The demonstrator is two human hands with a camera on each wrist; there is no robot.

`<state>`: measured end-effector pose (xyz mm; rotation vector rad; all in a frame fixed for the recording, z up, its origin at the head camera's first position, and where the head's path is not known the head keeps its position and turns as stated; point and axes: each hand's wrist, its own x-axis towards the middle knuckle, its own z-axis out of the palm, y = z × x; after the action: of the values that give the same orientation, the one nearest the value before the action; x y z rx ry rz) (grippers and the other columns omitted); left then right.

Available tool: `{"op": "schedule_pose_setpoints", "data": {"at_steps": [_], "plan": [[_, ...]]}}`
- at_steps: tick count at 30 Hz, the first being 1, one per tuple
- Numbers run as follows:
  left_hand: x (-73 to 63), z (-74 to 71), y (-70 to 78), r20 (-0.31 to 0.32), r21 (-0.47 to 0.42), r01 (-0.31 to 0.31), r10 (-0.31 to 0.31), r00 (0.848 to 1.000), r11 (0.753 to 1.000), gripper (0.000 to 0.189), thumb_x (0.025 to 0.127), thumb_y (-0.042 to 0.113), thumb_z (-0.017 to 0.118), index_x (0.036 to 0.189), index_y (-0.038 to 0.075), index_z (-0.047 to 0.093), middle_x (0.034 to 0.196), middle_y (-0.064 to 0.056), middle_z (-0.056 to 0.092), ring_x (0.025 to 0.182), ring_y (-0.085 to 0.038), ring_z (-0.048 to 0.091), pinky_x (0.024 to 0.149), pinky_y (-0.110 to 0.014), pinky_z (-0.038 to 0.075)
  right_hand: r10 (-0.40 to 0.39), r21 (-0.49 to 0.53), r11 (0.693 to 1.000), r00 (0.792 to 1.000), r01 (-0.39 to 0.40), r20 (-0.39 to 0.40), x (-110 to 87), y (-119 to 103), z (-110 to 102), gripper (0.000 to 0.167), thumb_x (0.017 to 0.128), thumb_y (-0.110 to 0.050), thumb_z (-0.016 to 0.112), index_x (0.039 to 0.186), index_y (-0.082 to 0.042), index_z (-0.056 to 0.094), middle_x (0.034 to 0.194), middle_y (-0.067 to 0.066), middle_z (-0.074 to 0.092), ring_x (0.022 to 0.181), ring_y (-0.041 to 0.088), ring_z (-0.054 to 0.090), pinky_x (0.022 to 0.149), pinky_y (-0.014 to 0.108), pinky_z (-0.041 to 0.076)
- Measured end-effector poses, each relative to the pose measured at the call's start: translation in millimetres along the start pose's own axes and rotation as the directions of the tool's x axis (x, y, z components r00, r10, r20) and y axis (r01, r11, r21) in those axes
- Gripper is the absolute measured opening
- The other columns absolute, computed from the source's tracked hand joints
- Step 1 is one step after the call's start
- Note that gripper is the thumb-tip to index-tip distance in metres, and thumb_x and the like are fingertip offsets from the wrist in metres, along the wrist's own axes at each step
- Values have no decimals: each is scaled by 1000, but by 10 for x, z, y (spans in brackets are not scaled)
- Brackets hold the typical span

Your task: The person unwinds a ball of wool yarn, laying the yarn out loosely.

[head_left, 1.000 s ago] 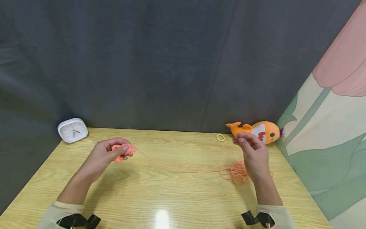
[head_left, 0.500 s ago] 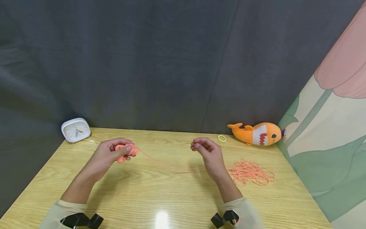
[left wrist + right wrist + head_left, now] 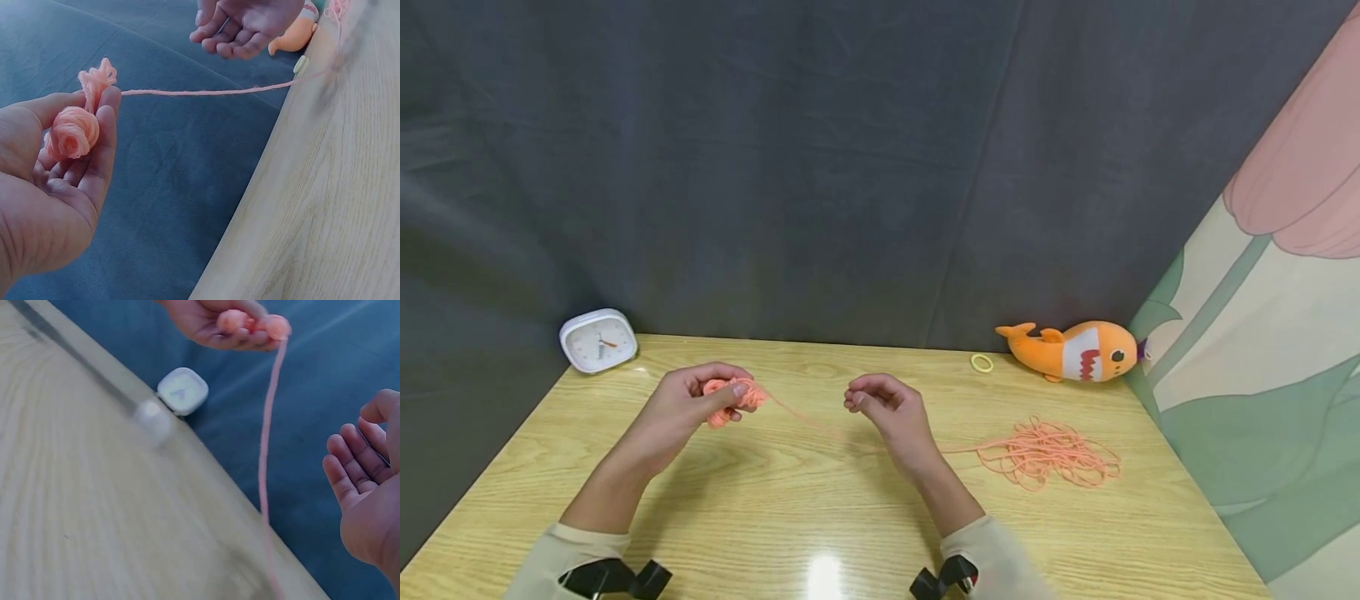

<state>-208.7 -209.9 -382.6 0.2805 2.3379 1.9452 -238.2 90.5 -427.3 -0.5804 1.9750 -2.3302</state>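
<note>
My left hand [image 3: 670, 417] holds a small bundle of coral-pink yarn [image 3: 72, 133], pinching its narrow middle between thumb and fingers. In the left wrist view it has a rolled lower lobe and a looser upper one. A single yarn strand [image 3: 200, 93] leads from it toward the right, past my right hand, down to a loose yarn heap [image 3: 1052, 454] on the table. Above the table's middle, my right hand [image 3: 895, 417] hovers with loosely bent fingers and nothing visible in them. The right wrist view shows the strand apart from those fingers [image 3: 353, 456].
On the wooden table [image 3: 805, 517], a white clock [image 3: 598, 342] stands at the back left. A yellow ring [image 3: 982, 363] lies by an orange plush shark [image 3: 1075, 350] at the back right. A dark curtain [image 3: 775, 167] hangs behind the table's back edge.
My right hand has moved left from above the yarn heap to the middle of the table, uncovering the heap and the shark. My left hand stays nearly still with the yarn bundle.
</note>
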Motion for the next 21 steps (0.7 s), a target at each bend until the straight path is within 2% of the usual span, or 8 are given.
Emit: {"op": "schedule_pose_setpoints", "data": {"at_steps": [4, 11, 17, 21], "plan": [[4, 2, -9, 1, 5, 7, -7, 1000, 1000, 44, 102, 23, 67, 131, -9, 59, 96, 8, 76, 83, -9, 73, 76, -25, 61, 29, -4, 1000, 999, -29, 42, 2, 60, 120, 29, 99, -5, 66, 119, 15, 61, 100, -3, 71, 93, 10, 69, 92, 25, 59], [6, 8, -4, -4, 6, 18, -18, 1000, 1000, 46, 102, 23, 68, 132, -9, 58, 96, 8, 76, 84, -9, 73, 76, -25, 61, 61, -2, 998, 996, -61, 64, 30, 162, 274, 25, 98, -1, 64, 118, 14, 63, 98, -3, 70, 91, 8, 69, 90, 24, 59], [7, 16, 6, -3, 3, 0, 0, 1000, 1000, 45, 102, 22, 67, 132, -10, 58, 95, 8, 75, 84, -9, 73, 76, -26, 62, 69, -8, 998, 993, -68, 100, 44, 241, 358, 26, 99, -1, 64, 120, 14, 62, 99, -1, 69, 91, 7, 69, 90, 25, 60], [1, 14, 5, 0, 8, -10, 10, 1000, 1000, 42, 102, 21, 67, 130, -10, 59, 96, 8, 75, 83, -10, 73, 76, -26, 61, 102, -85, 992, 986, -91, 135, 36, 280, 392, 27, 100, -9, 67, 121, 8, 66, 101, -2, 69, 91, 5, 67, 88, 26, 59]]}}
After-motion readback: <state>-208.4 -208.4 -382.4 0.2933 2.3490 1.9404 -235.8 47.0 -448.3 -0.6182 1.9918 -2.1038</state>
